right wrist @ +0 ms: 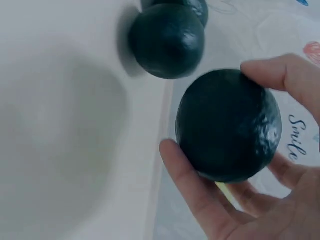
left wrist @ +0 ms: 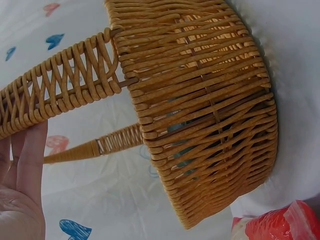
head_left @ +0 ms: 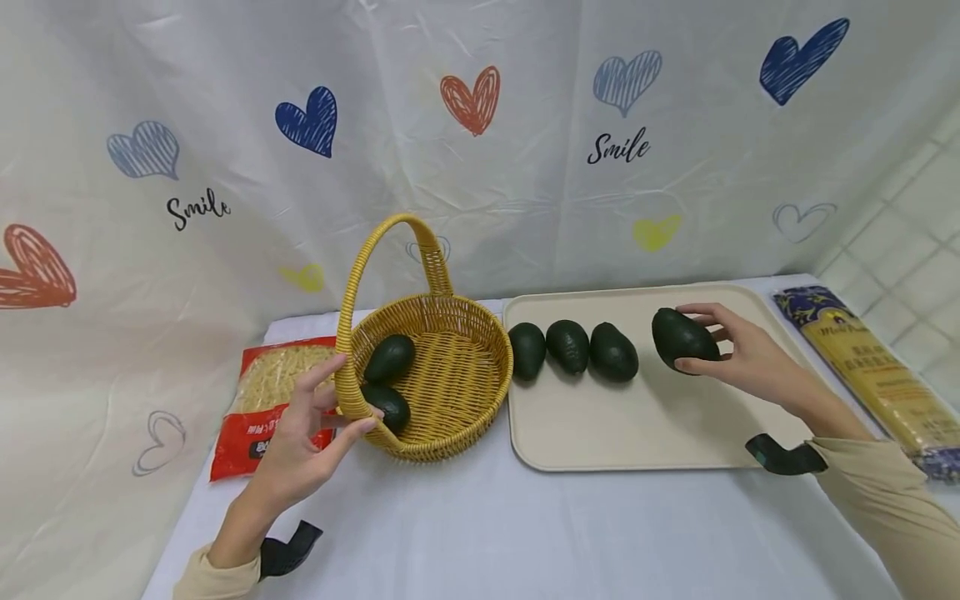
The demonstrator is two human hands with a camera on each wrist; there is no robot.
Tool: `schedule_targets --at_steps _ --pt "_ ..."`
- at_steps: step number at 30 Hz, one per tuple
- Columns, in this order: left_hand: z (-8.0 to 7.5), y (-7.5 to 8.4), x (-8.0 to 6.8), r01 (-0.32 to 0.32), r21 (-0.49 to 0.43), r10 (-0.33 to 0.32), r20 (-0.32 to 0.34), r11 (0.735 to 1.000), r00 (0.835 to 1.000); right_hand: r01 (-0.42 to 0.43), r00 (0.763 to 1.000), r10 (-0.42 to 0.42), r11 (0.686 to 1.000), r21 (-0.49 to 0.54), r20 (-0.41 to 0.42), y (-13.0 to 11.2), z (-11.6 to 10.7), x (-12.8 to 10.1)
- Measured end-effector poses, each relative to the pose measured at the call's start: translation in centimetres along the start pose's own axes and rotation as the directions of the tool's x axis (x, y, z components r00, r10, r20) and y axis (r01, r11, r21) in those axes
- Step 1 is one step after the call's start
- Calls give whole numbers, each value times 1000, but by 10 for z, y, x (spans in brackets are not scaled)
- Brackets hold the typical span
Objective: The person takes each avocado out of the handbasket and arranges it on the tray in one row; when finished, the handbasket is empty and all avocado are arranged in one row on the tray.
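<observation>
My left hand [head_left: 300, 442] holds the near side of the handle of a yellow wicker basket [head_left: 457, 392], thumb and fingers on either side of it. In the left wrist view the fingers lie against the woven handle [left wrist: 65, 82]. Two dark green avocados [head_left: 390, 358] lie in the basket's left part. Above the right part of a beige tray [head_left: 585, 433], my right hand [head_left: 750, 362] grips another avocado [head_left: 681, 340] between thumb and fingers; the right wrist view shows that avocado [right wrist: 230, 125] held off the surface. Three avocados [head_left: 613, 353] lie side by side along the tray's left half.
A red pasta bag [head_left: 243, 437] lies left of the basket, partly behind the left hand. To the tray's right is a long yellow and blue packet [head_left: 862, 358]. Behind the white-covered table [head_left: 465, 533] hangs a cloth [head_left: 525, 208] printed with hearts.
</observation>
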State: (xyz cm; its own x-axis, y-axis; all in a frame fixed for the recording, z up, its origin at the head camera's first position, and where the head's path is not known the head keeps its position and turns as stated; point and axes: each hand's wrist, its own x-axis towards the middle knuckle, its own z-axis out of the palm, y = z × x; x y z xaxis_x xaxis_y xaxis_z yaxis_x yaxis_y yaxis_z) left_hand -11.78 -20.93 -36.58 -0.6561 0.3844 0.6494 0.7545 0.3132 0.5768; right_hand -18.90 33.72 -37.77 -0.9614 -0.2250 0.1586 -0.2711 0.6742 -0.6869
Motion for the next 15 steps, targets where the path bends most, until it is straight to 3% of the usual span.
schedule_targets --at_steps 8,15 --pt "0 0 0 -1 -20 2 8 1000 1000 -110 992 112 993 -40 64 7 17 5" --pt "-1 0 0 -11 -20 11 5 1000 1000 -135 986 139 990 -50 88 13 28 10"
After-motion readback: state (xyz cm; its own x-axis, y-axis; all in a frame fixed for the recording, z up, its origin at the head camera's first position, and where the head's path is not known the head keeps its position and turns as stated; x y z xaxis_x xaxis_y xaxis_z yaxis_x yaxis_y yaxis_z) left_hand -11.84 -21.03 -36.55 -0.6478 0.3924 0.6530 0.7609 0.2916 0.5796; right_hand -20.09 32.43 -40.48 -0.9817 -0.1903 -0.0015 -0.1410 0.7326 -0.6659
